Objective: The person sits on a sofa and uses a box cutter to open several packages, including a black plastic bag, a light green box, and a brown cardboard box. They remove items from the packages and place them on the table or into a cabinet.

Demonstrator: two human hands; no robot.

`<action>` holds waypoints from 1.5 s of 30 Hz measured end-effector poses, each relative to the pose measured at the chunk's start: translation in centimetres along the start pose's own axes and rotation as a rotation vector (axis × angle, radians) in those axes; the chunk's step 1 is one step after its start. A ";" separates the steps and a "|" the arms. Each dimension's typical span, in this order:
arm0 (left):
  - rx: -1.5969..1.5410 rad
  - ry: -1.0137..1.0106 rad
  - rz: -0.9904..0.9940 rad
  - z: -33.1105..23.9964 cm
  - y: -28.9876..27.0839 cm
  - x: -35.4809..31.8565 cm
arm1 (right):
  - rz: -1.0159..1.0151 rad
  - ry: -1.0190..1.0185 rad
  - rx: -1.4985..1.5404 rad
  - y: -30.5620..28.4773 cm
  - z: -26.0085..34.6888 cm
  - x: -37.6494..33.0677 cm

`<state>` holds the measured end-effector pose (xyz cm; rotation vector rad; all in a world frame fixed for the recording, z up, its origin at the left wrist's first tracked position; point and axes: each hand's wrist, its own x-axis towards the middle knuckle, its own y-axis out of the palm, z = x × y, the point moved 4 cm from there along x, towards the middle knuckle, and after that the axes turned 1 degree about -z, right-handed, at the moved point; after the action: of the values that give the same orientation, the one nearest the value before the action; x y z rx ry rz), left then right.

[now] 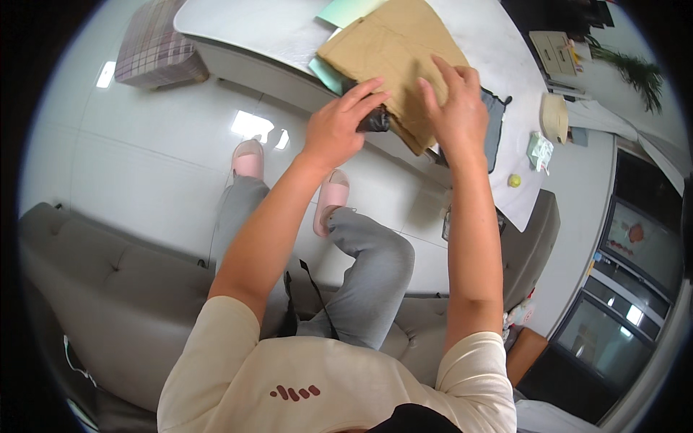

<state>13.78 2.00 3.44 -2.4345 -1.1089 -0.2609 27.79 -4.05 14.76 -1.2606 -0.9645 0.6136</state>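
Observation:
A folded khaki-brown cloth (397, 54) lies on the white marble-patterned table (253, 25), its near corner reaching over the table edge. My left hand (339, 123) rests at its left edge, fingers stretched out and apart, partly over a crumpled black piece (373, 120). Whether that piece belongs to the cloth, I cannot tell. My right hand (458, 108) is open on the cloth's right side, thumb and fingers spread. Pale green sheets (346, 11) show from beneath the cloth. To the right, a dark grey flat item with a loop (495, 123) pokes out beside my right wrist.
On the table's right part are a small yellow-green round object (514, 180) and a white-and-green packet (539, 152). A plaid stool (155, 47) stands far left. Behind my legs runs a grey tufted sofa (123, 267). Pink slippers (247, 159) are on my feet.

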 end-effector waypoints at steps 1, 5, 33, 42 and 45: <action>-0.009 0.013 -0.005 -0.1 -0.1 0.0 | -0.017 0.003 0.007 -0.5 0.0 -0.2; -0.013 0.123 -0.056 -0.2 -0.6 -0.2 | -0.099 0.058 0.096 -3.1 0.2 -2.2; -1.269 -0.805 0.304 -13.3 -10.5 -17.9 | 0.335 0.726 1.672 -7.6 11.2 -24.4; -0.947 -0.766 0.272 -15.4 -10.3 -20.8 | 0.366 0.679 1.668 -10.6 9.0 -32.5; -0.683 -0.730 0.271 -16.6 -9.9 -21.3 | 0.316 0.799 1.649 -11.0 8.1 -35.6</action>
<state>-7.48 -14.38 13.80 -3.4026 -1.0390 0.4552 2.05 -32.09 16.24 -0.0328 0.4989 0.7512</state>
